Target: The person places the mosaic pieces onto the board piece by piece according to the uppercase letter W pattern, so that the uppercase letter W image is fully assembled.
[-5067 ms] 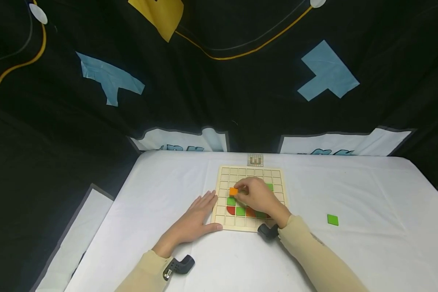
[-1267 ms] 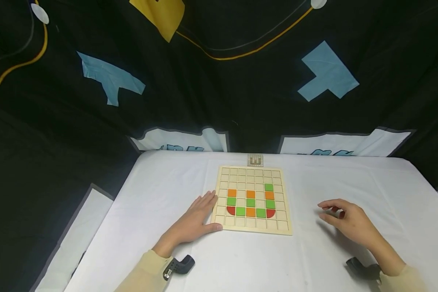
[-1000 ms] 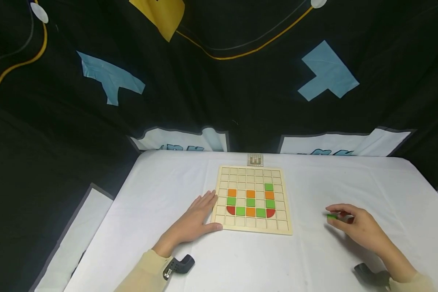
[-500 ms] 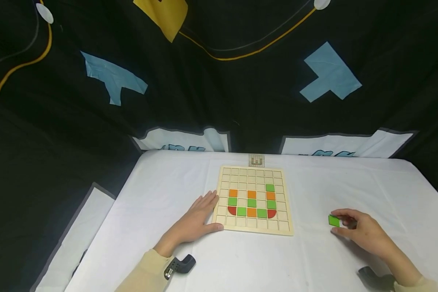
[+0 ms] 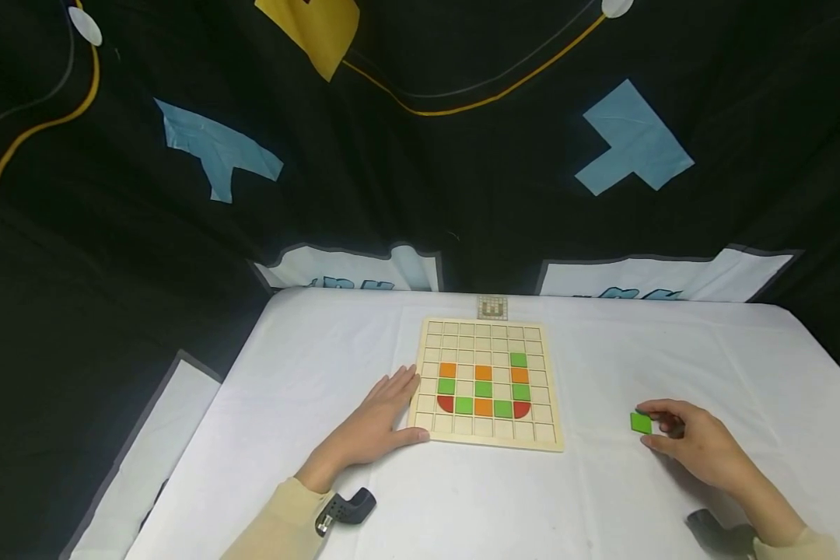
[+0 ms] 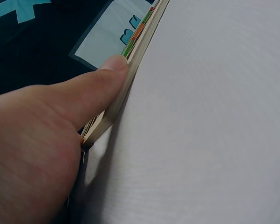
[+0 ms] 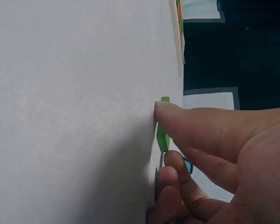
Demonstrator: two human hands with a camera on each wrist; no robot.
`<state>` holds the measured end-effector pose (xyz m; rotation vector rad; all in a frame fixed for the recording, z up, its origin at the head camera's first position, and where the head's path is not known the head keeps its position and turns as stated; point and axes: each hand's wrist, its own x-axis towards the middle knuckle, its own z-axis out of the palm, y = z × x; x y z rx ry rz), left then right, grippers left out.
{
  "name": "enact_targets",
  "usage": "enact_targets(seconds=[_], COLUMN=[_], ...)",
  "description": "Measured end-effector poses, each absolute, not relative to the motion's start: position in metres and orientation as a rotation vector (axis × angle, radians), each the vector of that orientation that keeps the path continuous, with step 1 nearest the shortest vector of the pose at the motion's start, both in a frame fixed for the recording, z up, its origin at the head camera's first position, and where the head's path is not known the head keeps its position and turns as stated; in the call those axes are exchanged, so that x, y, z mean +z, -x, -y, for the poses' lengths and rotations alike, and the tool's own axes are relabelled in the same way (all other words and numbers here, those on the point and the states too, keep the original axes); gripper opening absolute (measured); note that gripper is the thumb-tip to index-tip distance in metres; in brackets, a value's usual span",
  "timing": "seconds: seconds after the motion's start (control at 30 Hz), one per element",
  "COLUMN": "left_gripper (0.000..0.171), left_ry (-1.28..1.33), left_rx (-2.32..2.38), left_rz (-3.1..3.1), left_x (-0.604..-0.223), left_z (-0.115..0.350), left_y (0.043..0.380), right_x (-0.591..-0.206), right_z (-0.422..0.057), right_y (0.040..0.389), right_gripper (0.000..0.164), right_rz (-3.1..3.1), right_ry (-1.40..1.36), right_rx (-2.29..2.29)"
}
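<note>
A green square tile (image 5: 640, 423) lies on the white tablecloth to the right of the board. My right hand (image 5: 703, 447) is at its right side, index finger by the far edge and thumb by the near edge. In the head view the thumb tip looks slightly apart from the tile. The right wrist view shows the same tile (image 7: 163, 136) edge-on, partly behind the thumb (image 7: 195, 123). Flat on the table, my left hand (image 5: 364, 428) touches the left edge of the wooden grid board (image 5: 486, 433) with its fingertips and thumb.
Green and orange squares and red rounded pieces (image 5: 445, 404) sit in the board's cells, forming a W-like shape. A small patterned card (image 5: 493, 308) lies behind the board. A black cloth (image 5: 420, 194) with blue patches hangs beyond the table's far edge.
My right hand put an orange tile on the board, then moved right to the green tile. Its thumb and index finger have since spread farther apart. My left hand stayed in place.
</note>
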<state>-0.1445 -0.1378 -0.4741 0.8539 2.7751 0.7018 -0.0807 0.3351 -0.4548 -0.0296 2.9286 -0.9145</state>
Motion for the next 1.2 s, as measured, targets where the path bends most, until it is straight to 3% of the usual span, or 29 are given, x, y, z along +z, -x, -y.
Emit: enact_targets(seconds=[0.5,1.2], left_gripper=[0.096,0.096], left_ry=[-0.850,-0.854], left_rx=[0.714,0.705], left_rz=[-2.774,-2.780], left_x=[-0.472,-0.474], left_z=[0.137,0.137], left_y=[0.143,0.144], right_x=[-0.454,-0.447], right_z=[-0.334,-0.316], right_y=[0.082,0.085], right_gripper=[0.028,0.031], right_rz=[-3.000,-3.053], right_ry=[0.154,0.214], right_rx=[-0.772,-0.804])
